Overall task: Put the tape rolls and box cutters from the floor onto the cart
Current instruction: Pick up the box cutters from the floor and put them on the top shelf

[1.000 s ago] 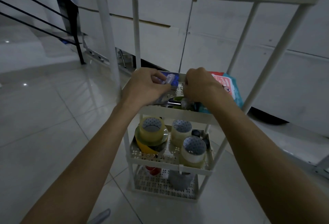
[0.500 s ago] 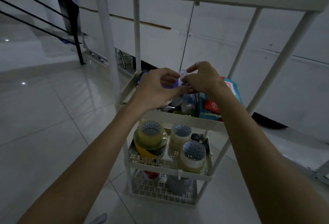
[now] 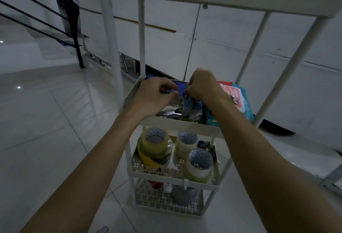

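A white tiered cart [image 3: 177,124] stands in front of me. Both hands hover over its second shelf. My left hand [image 3: 154,95] pinches a small blue packet [image 3: 173,89]. My right hand [image 3: 200,85] pinches a crinkly blue-and-clear wrapper [image 3: 187,104] that hangs down from its fingers. Metal utensils [image 3: 170,112] lie on that shelf under the hands. On the shelf below stand three clear tape rolls [image 3: 155,141] [image 3: 186,144] [image 3: 200,164], the left one stacked on a yellow roll [image 3: 146,158]. I see no box cutter clearly.
A red and teal wipes pack [image 3: 235,97] fills the right of the second shelf. The bottom shelf [image 3: 166,198] holds a grey object and something red. White cabinets [image 3: 231,47] stand behind the cart, a black stair railing [image 3: 74,20] at the far left, glossy white floor tiles [image 3: 46,121] around.
Both hands dipped back down toward the second shelf after lifting. The wrapper now dangles from my right hand, and the left still grips the blue packet.
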`<state>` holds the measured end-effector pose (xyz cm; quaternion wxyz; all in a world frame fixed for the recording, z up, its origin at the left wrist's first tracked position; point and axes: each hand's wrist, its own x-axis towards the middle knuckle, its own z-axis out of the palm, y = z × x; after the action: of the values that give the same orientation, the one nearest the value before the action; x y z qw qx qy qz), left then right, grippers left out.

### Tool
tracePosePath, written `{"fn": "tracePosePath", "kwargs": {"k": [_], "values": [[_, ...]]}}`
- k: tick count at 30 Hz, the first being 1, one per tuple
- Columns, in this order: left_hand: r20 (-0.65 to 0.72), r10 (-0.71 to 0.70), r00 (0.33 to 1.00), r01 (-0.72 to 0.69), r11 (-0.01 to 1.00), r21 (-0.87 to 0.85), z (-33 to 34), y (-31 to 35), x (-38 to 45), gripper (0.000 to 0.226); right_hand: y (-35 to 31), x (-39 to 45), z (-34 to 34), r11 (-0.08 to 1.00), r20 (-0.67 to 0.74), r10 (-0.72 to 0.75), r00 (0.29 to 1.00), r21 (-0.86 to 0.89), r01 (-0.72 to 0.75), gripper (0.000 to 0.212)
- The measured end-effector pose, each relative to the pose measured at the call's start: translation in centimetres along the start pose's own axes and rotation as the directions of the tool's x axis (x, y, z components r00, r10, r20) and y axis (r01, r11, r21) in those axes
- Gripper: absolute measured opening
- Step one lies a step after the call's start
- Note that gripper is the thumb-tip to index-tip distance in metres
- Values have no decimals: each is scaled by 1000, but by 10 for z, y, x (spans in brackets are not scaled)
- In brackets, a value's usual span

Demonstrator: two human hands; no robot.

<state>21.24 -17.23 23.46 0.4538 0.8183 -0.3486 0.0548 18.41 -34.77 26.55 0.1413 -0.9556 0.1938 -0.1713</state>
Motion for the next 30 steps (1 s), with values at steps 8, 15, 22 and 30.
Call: {"fn": "tracePosePath", "kwargs": {"k": [8,15,22,30], "values": [[-14,52,999,-50,991,126,4,3,-4,16,2,-13,-9,1000,-4,-4,1000,-21,4,16],[-185,223,957,-231,973,-23,-1,7,-28,15,4,-57,-24,970,-137,-64,989,225,94,10],[-229,254,940,-263,965,-11,-9,-20,-162,20,-15,-179,30,710,-393,-292,872,521,473,6],[-222,-301,927,304,952,-22,36,-164,-321,28,-24,-252,207,762,81,-388,918,588,270,19]]}}
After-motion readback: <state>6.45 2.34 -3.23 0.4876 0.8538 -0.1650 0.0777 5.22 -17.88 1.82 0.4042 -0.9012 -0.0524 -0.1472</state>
